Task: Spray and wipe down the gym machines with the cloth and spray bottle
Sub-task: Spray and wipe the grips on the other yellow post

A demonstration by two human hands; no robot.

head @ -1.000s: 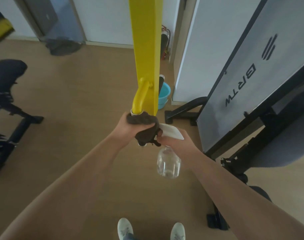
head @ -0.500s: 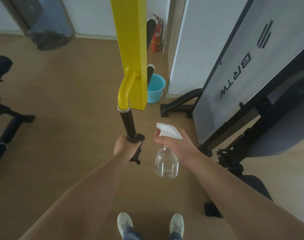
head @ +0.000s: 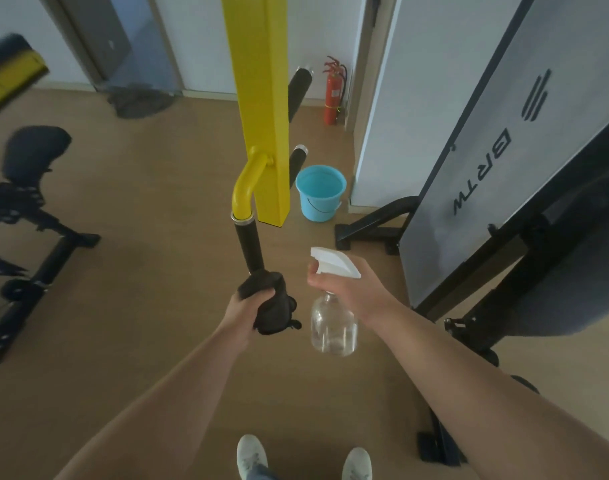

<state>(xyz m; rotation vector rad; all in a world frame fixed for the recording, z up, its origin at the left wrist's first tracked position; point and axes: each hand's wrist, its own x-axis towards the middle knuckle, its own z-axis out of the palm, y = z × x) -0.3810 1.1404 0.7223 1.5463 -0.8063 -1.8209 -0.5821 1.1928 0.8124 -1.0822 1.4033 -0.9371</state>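
Right hand point(head: 351, 292) holds spray bottle point(head: 334, 327) upright; nozzle toward black handle point(head: 251, 247).

You are looking down at a wooden floor point(head: 150, 271). A blue bucket point(head: 318, 209) is standing upright on it, with its open top facing you, and its thin handle is hanging down against the wall of it. Behind the bucket, a red extinguisher point(head: 332, 95) is standing upright in the corner, just beside a white pillar point(head: 393, 116). Well to the left, a dark heap point(head: 140, 100) is lying on the floor in front of a grey door point(head: 116, 39); what it is, you are not able to tell. A white wall point(head: 202, 43) is running behind them.
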